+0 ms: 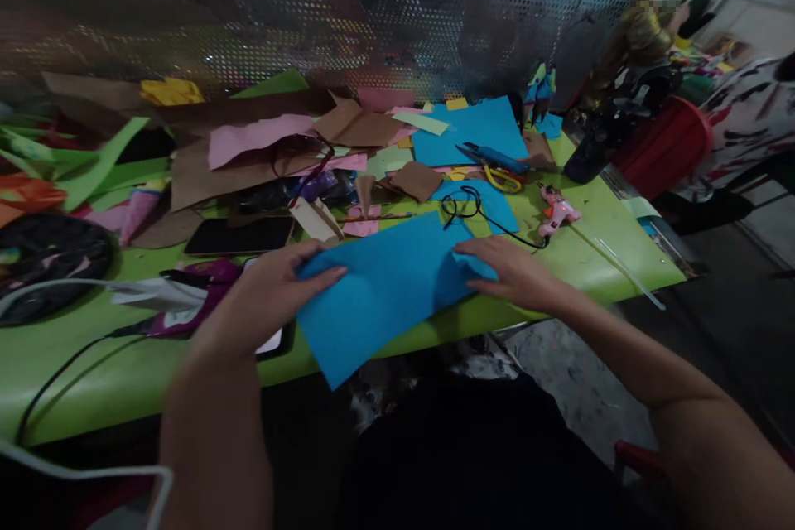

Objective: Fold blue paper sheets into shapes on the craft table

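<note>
Head camera: From my remote seat, I look down on a green table strewn with paper, two bare hands meeting near its front edge.
Blue sheet: It lies tilted between the hands, its lower left corner jutting past the table's edge, likely because the crowded surface leaves little flat room.
Left hand: I see the sheet's upper left end pinched, thumb laid across the face and fingers mostly hidden behind, a hold that appears to steady that end.
Right hand: It grasps the opposite end between thumb and fingers. The paper buckles there; whether it is folded or merely bent, I cannot tell.
Pink glue gun: What I take for one rests beyond the right hand, a red light glowing, presumably parked within easy reach. Its black cord coils over a smaller blue piece.
Cutting tools: A blue-handled tool and yellow-handled scissors sit together toward the back right, apparently set aside to spare the front strip.
Dark phone: It lies flat just beyond the left hand, among scraps.
Back of table: Brown paper and pink paper crowd toward a perforated panel, perhaps pushed there for space.
</note>
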The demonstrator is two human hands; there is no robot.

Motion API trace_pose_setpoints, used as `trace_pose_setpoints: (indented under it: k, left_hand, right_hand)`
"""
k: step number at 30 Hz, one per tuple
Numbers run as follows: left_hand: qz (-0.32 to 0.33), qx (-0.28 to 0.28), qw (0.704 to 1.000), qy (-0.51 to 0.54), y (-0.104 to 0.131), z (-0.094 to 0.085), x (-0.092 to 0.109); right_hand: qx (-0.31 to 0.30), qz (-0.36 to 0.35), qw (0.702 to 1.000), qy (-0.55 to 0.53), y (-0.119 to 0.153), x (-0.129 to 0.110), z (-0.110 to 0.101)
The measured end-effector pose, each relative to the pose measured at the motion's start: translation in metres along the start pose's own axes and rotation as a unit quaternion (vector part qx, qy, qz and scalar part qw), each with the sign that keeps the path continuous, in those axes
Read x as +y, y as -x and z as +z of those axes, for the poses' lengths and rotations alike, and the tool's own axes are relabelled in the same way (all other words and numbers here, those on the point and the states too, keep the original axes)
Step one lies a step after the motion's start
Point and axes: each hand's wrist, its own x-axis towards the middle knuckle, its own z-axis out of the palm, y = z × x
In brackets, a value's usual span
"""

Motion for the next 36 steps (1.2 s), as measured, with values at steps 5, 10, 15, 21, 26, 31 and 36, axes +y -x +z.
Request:
trace_pose_setpoints:
  k: [5, 10, 15, 21, 26, 31, 36]
  left_hand:
    - [-0.055, 0.24, 0.94, 0.235, 0.016, -0.004, -0.002]
    - [-0.032, 0.351, 0.862, 0.365, 0.019, 0.011, -0.001]
    - [0.021, 0.365, 0.847, 0.386, 0.028, 0.023, -0.003]
    - [-0.025, 0.378, 0.88, 0.286, 0.056, 0.048, -0.029]
    - [-0.028, 0.269, 0.932, 0.243, 0.087, 0.079, -0.031]
    - [-0.023, 0.104, 0.964, 0.243, 0.106, 0.108, -0.014]
    - [-0.004, -0.104, 0.962, 0.253, 0.111, 0.123, -0.003]
  right_hand:
    - [-0.054, -0.035, 0.998, -0.018, 0.038, -0.019, 0.033]
    - [0.004, -0.1, 0.993, -0.057, 0.069, -0.024, 0.045]
    - [0.235, -0.142, 0.961, -0.04, 0.052, -0.013, 0.006]
    - [0.495, 0.007, 0.868, 0.028, -0.038, 0.034, -0.071]
    - [0.38, 0.079, 0.908, 0.159, -0.127, 0.079, -0.076]
    - [0.141, 0.141, 0.961, 0.19, -0.172, 0.099, -0.044]
    - [0.062, 0.091, 0.988, 0.109, -0.125, 0.068, -0.031]
